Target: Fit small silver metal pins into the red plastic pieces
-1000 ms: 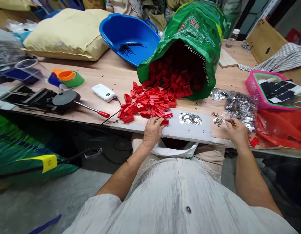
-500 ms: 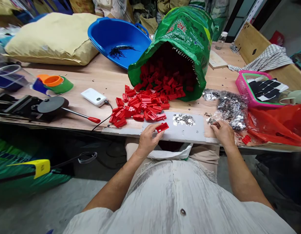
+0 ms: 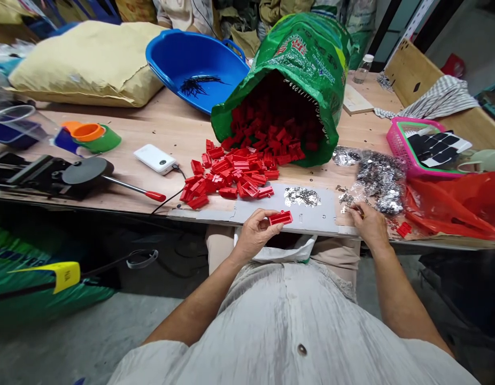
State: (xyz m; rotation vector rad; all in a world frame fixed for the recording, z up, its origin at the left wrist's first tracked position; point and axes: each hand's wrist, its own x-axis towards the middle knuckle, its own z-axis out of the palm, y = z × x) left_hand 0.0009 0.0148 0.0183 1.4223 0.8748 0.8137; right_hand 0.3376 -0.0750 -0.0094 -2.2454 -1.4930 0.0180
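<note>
My left hand pinches a red plastic piece over the near edge of a grey board. Behind it lies a pile of the same red pieces, spilling from a green sack tipped on its side. My right hand rests at the board's right end, fingers closed on a small thin thing I cannot make out, beside scattered small silver metal parts. A little heap of silver parts sits on the board.
A clear bag of silver parts, a pink basket and a red bag lie to the right. A white power bank, a black hand press, a blue tub and a tan sack stand to the left.
My left hand picked a red piece from the pile's edge and drew it toward me over the board. My right hand slid slightly left among the silver parts.
</note>
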